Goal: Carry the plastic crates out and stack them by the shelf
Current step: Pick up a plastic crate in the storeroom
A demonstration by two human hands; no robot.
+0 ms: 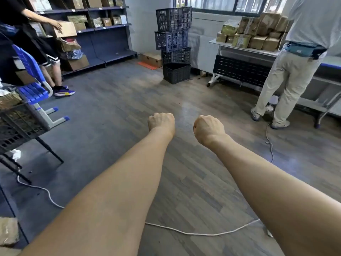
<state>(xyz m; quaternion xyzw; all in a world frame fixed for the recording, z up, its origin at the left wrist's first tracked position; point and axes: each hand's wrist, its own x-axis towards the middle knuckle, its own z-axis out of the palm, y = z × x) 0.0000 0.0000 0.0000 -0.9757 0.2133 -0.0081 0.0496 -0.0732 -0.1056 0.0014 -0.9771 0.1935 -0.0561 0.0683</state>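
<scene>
1. the person's left hand (161, 122) and right hand (208, 129) were held out in front over the wooden floor (193, 182), side by side but apart.
2. both were balled into fists, fingers curled under and pressed together, backs of the hands up; neither held anything (the fingertips themselves were hidden beneath).
3. the plastic crates (174, 43) stood far across the room, four high, just right of the shelf (103, 28) and against the wall below the window.
4. the bottom crate was black with its rim showing; the three above sat unevenly, none squarely on the one beneath.
5. a cardboard box (152, 59) lay on the floor between shelf and stack.
6. at the near left another dark crate (18, 122) sat on a stand, with a blue chair (31, 78) behind it.
7. at the far left a person in black (36, 43) touched a box on the shelf.
8. on the right a person in pale trousers (287, 76) stood at a table (239, 48) piled with parcels.
9. a white cable (203, 233) trailed across the near floor under the arms.
</scene>
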